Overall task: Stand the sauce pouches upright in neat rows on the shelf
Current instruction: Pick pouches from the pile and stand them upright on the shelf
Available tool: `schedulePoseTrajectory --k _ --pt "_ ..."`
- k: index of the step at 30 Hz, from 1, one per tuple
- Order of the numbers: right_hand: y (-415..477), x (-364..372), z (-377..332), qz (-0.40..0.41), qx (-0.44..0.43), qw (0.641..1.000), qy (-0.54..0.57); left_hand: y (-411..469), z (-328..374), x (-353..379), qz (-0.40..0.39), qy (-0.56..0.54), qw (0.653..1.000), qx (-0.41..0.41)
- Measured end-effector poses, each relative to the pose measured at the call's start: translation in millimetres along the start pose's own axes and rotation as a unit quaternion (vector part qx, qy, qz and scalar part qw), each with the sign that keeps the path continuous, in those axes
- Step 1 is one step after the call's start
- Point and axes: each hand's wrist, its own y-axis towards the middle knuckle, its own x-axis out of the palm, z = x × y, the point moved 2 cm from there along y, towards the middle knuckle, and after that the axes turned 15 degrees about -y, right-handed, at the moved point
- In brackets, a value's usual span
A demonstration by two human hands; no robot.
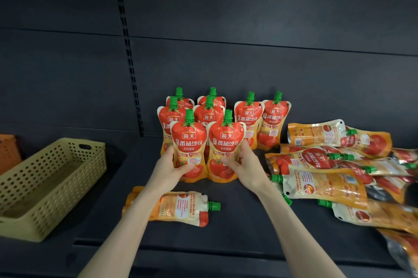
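Note:
Several red-and-orange tomato sauce pouches with green caps stand upright in rows on the dark shelf (237, 216). My left hand (172, 168) grips the front left pouch (189, 142) by its lower half. My right hand (243, 162) grips the front right pouch (226, 142) the same way. Both pouches stand upright side by side, in front of the other standing pouches (248, 117). One pouch (181, 207) lies flat under my left forearm, cap pointing right. A loose pile of pouches (339, 171) lies flat at the right.
A beige perforated plastic basket (45, 185) sits on the shelf at the left, with an orange crate (8, 151) behind it. The shelf's dark back panel has a slotted upright (129, 51). The shelf's front edge runs along the bottom.

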Motion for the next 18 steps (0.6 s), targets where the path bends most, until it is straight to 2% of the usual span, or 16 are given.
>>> schedulePoseTrajectory --k 11,15,18 --pt "-8 -1 0 -0.009 0.016 1.000 -0.007 -6 3 -1 0.039 0.038 0.998 0.003" --pt "-13 -2 -2 0.004 0.036 0.999 -0.028 -9 1 4 0.056 0.107 0.993 -0.012" --pt "-22 -9 -6 0.041 0.037 0.997 -0.045 -16 0 0 0.097 0.148 0.984 0.011"
